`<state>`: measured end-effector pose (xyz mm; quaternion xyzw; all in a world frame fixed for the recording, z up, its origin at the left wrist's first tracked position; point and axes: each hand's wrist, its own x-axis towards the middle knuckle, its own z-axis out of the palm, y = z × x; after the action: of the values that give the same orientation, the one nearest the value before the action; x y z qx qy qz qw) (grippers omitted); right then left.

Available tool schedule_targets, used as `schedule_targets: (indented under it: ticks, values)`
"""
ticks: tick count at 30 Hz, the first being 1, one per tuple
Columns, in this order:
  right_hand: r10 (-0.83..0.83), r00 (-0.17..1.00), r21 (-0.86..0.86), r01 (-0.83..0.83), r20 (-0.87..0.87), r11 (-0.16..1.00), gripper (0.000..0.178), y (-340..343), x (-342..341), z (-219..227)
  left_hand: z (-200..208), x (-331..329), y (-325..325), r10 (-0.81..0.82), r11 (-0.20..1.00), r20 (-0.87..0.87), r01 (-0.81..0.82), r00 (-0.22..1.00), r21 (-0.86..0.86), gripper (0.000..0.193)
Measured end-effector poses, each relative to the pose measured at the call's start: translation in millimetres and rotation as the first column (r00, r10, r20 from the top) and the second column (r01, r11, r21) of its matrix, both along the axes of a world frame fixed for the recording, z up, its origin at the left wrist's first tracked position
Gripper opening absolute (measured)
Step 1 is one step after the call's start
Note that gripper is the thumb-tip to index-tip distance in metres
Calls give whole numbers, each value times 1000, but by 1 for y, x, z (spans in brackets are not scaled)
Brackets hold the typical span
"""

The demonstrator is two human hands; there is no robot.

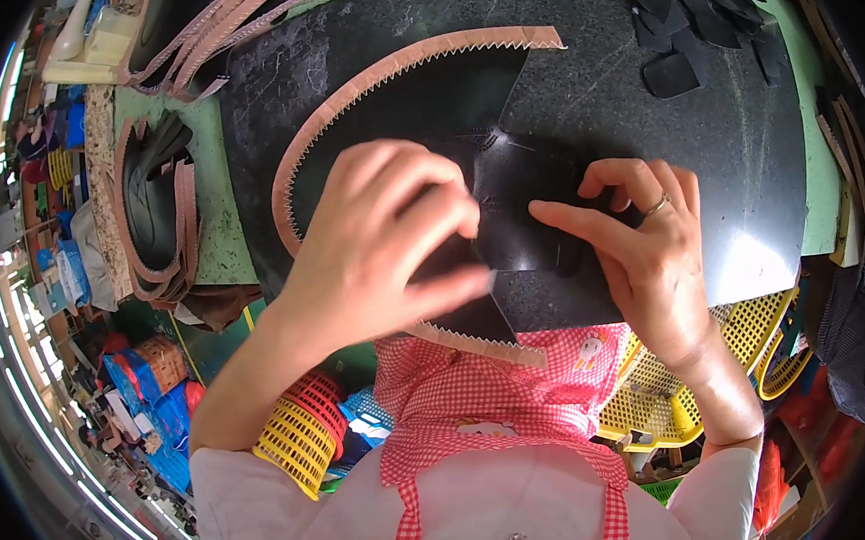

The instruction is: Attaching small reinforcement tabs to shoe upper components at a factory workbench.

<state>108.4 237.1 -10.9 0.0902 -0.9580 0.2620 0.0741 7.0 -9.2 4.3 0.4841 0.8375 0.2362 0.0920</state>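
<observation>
A curved black leather-like piece [440, 94] lies before me, edged with a brown zigzag-cut strip [340, 98]. At its middle sits a smaller, shiny black piece [514, 179], with a seam-like mark near its upper edge. Over the left part of the curved piece is my left hand [385, 238], blurred, its fingers bent and its thumb reaching toward the small piece. On the other side, my right hand [646, 240] wears a ring. One of its digits stretches out to the small piece, and the others are bent and apart from it. I see nothing gripped in the right hand.
Beneath lies a black speckled board [664, 143] on a green table [219, 195]. Black cut pieces [690, 11] are heaped at far right. Similar brown-edged parts [163, 224] lie at left, with brown strips [201, 45] farther back. Yellow baskets [652, 400] stand below the board.
</observation>
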Motion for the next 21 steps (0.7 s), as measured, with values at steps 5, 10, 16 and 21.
schedule_targets:
  ticks: [5, 10, 16, 21]
  values:
    - [104, 988, -189, -82, 110, 979, 36, 5, -14, 11, -4, 55, -53, -145, 959, 101, 165, 984, -229, 72]
    - [-275, 958, -129, 264, -76, 956, 42, 40, -48, 5, -7, 60, -93, -9, 992, 80, -1, 997, 124, 41]
    - [-213, 976, -108, 217, 48, 970, 37, 81, -45, 6, 15, 35, -296, 920, 326, -389, -645, 48, 691, 41]
    - [-296, 954, -152, 300, 52, 942, 25, 78, -48, -1, 30, -19, -269, 742, 636, -264, -771, 616, -10, 53]
